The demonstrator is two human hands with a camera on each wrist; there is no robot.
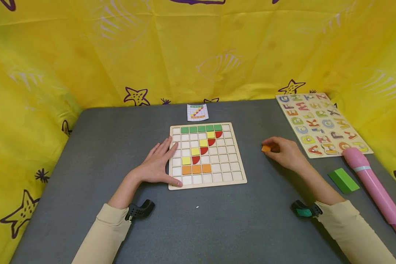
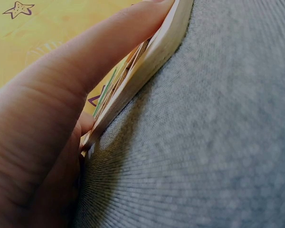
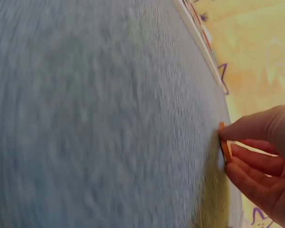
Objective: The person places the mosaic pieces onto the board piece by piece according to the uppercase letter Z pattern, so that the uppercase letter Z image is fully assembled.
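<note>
A wooden grid board (image 1: 239, 154) lies flat on the table. On it are a green row along the top, a diagonal of yellow squares (image 1: 195, 151) with red quarter-circle tiles (image 1: 203, 150) beside them, and three orange squares (image 1: 196, 169) lower down. My left hand (image 1: 156, 164) rests on the board's left edge, fingers spread, the thumb on its near left corner. Right of the board, my right hand (image 1: 285, 153) pinches an orange tile (image 3: 226, 148) between thumb and fingers, low over the table.
Behind the board lies a small pattern card (image 1: 197, 113). To the right are an alphabet puzzle board (image 1: 305, 143), a green block (image 1: 344, 180) and a pink wand-like object (image 1: 377, 189). A tiny white scrap (image 1: 197, 207) lies in front. Yellow cloth (image 1: 184, 47) hangs around the table.
</note>
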